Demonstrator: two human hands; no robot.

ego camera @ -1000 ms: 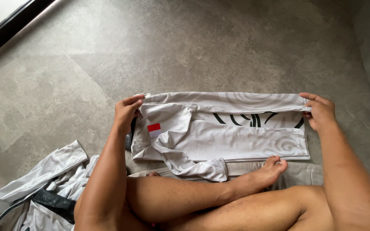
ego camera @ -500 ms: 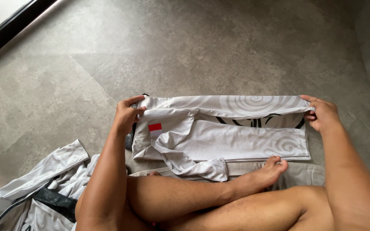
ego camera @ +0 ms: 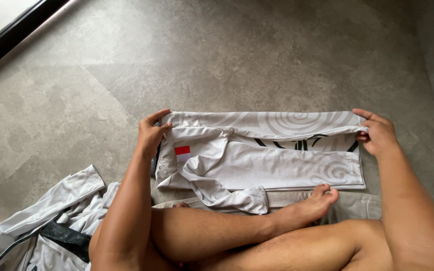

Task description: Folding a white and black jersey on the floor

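A pale grey shirt (ego camera: 277, 163) with faint spiral print and a small red patch lies folded lengthwise on the floor in front of my crossed legs. My left hand (ego camera: 151, 131) pinches the far folded flap at its left end. At the right end my right hand (ego camera: 375, 131) grips the same flap. The flap (ego camera: 287, 122) is drawn toward me over the shirt's dark lettering. A loose sleeve (ego camera: 232, 198) hangs off the near edge by my foot.
A heap of grey and white garments with a black band (ego camera: 51, 223) lies at the lower left beside my left knee. The floor is grey stone-look tile (ego camera: 227, 55). A dark window frame (ego camera: 16, 32) runs across the upper left corner.
Both hands have pulled the far edge of the shirt toward me, so the folded flap now covers more of the dark lettering.
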